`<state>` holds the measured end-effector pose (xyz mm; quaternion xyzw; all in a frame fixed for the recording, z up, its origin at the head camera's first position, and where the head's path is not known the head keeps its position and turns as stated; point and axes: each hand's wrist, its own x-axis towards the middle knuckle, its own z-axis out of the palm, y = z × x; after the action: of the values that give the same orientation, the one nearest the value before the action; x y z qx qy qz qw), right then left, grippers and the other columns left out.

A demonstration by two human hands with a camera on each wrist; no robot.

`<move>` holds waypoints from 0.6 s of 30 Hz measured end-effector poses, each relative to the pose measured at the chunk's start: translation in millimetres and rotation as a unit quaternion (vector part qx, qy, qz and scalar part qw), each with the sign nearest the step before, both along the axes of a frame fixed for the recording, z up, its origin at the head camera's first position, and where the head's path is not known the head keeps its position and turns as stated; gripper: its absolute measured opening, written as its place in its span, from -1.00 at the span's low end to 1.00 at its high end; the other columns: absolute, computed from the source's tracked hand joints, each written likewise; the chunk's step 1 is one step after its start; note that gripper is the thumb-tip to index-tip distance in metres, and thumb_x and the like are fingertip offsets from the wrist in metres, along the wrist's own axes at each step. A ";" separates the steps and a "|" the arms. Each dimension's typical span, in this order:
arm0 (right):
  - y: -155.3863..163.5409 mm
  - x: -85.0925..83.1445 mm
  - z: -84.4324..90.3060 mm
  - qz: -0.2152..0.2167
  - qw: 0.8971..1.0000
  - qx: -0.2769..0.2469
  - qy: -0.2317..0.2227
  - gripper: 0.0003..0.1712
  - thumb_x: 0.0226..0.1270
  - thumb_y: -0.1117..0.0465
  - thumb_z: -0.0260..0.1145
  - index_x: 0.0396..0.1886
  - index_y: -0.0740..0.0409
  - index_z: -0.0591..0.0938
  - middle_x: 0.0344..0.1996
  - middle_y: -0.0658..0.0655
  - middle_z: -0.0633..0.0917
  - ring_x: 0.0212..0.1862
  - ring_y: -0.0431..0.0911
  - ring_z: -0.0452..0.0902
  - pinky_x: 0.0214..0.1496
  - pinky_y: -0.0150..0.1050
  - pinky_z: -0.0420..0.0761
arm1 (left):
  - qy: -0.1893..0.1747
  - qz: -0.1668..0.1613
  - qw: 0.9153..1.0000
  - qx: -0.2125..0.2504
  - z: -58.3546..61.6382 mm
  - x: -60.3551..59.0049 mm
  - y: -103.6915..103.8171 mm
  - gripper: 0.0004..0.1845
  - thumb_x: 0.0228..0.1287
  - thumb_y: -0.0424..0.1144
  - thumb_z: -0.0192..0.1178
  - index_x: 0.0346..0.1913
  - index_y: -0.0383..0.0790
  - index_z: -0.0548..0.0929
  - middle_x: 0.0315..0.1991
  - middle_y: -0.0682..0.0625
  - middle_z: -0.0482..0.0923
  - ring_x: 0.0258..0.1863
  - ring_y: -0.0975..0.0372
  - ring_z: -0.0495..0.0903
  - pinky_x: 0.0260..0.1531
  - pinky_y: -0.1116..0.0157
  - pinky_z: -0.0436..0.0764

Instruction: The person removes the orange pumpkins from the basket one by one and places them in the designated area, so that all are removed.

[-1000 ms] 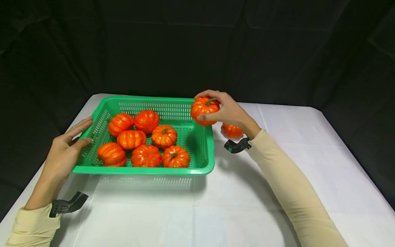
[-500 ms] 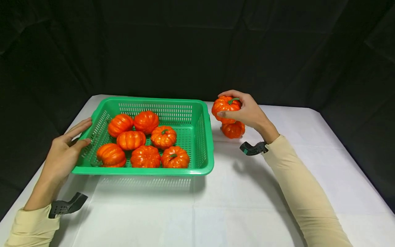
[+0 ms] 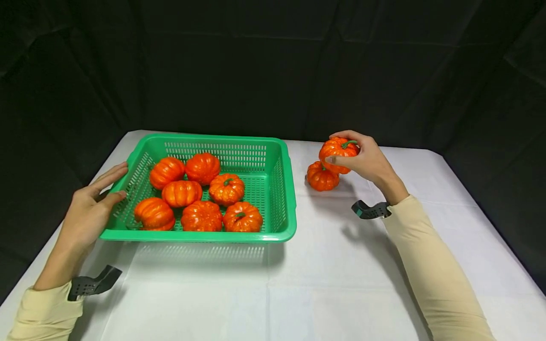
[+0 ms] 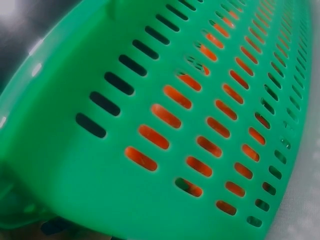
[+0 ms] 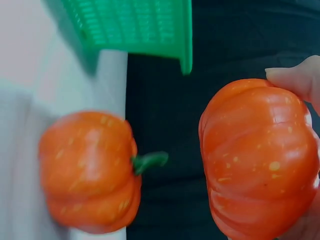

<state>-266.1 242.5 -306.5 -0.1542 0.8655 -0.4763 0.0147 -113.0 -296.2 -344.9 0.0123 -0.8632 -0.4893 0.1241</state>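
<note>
While gripped, pumpkin (image 3: 338, 149) half hidden

A white-clothed table (image 3: 332, 284) stands before wrinkled black drapes (image 3: 273, 66) on all sides.

A white cloth is covering the table (image 3: 332, 284), its fold creases showing. Black drapes (image 3: 273, 66) are hanging behind and to both sides, closing the scene in. A soft shadow is lying on the cloth in front of everything.
</note>
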 end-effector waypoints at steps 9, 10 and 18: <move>28.7 -3.1 -13.1 -0.040 0.999 0.026 -0.014 -0.37 0.33 0.04 0.49 0.34 0.11 0.56 0.14 0.20 0.57 0.08 0.07 0.44 -0.07 -0.35 0.62 | -0.003 0.000 1.000 0.005 0.0 -0.6 -0.1 -0.45 0.60 -0.34 0.00 0.57 -0.24 0.34 0.61 -0.01 0.18 0.59 0.14 0.05 0.50 0.17 0.10; 31.5 -3.9 -15.0 -0.044 0.998 0.029 -0.017 -0.36 0.33 0.03 0.49 0.33 0.11 0.56 0.14 0.20 0.57 0.08 0.07 0.44 -0.07 -0.35 0.61 | -0.004 0.000 1.000 0.005 0.0 -0.6 -0.1 -0.46 0.60 -0.34 0.00 0.57 -0.24 0.34 0.61 -0.01 0.18 0.59 0.14 0.05 0.50 0.17 0.11; 48.6 -11.5 -29.0 -0.065 0.994 0.073 -0.038 -0.28 0.33 -0.05 0.46 0.39 0.13 0.50 0.20 0.26 0.52 0.13 0.13 0.40 -0.03 -0.24 0.59 | 0.007 0.001 1.000 0.007 0.1 -0.1 0.0 -0.46 0.58 -0.36 0.02 0.56 -0.26 0.37 0.60 -0.01 0.20 0.59 0.16 0.07 0.50 0.19 0.10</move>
<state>-277.6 291.1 -335.5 -0.0774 0.9048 -0.4178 0.0277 -113.1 -296.3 -344.9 0.0105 -0.8591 -0.4948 0.1305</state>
